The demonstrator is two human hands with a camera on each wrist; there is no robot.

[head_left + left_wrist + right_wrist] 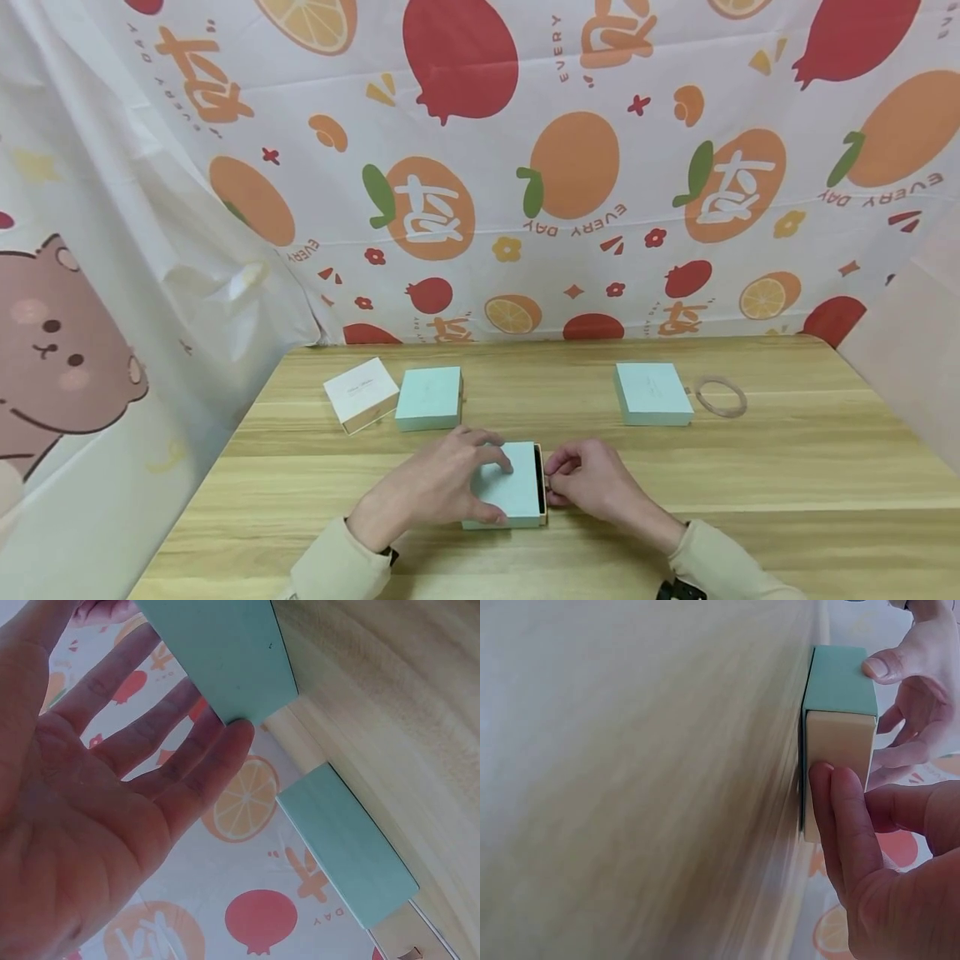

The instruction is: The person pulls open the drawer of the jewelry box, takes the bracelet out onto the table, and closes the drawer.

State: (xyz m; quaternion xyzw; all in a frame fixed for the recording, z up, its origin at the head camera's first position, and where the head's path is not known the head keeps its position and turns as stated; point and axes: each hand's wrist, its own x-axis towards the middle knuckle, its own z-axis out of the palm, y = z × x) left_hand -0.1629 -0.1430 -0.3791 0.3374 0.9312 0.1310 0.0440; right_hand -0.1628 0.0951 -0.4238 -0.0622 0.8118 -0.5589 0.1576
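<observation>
A mint-green drawer box (517, 492) lies on the wooden table in front of the person. Its cream drawer (838, 742) sticks a little out of the right side of the sleeve, and a dark strip of the inside shows. My left hand (442, 479) spans the sleeve and holds it, thumb at the near edge and fingers over the top and far side. At the drawer's end is my right hand (596, 481), thumb and index finger pinching at its edge. Two of its fingers (847, 810) lie against the drawer's front face. What exactly sits between thumb and index finger is hidden.
Behind the left hand stand a white box (360, 392) and a second mint box (429, 397), side by side. Farther right are a third mint box (652, 393) and a pale ring-shaped bangle (722, 397). A fruit-print curtain (495, 250) hangs along the table's back edge.
</observation>
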